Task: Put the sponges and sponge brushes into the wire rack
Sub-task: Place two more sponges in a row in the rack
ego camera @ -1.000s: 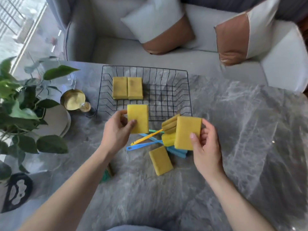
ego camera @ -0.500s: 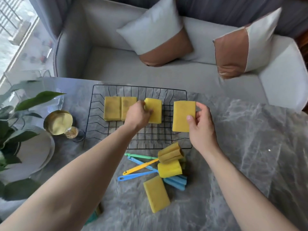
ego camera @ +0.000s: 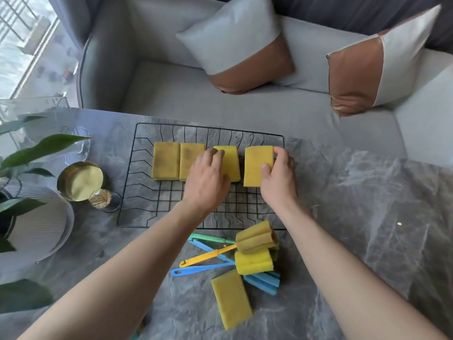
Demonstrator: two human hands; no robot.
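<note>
A black wire rack [ego camera: 137, 182] lies on the grey marble table. Two yellow sponges [ego camera: 166, 164] lie side by side in its far left part. My left hand [ego camera: 208, 179] presses a third yellow sponge [ego camera: 231, 160] down beside them. My right hand [ego camera: 278, 179] grips a fourth yellow sponge [ego camera: 257, 165] at the rack's far right, low over the wires. In front of the rack lie sponge brushes [ego camera: 255, 251] with yellow, blue and green handles, and one loose yellow sponge [ego camera: 231, 299].
A gold tin [ego camera: 79, 180] and a small jar of toothpicks [ego camera: 100, 198] stand left of the rack. A white plate [ego camera: 41, 224], plant leaves [ego camera: 44, 148] and a clear container [ego camera: 36, 114] fill the left side. A grey sofa with cushions [ego camera: 235, 45] lies beyond the table.
Both hands carried their sponges from in front of the rack to its far part and lowered them onto the wires. The view has tilted forward.
</note>
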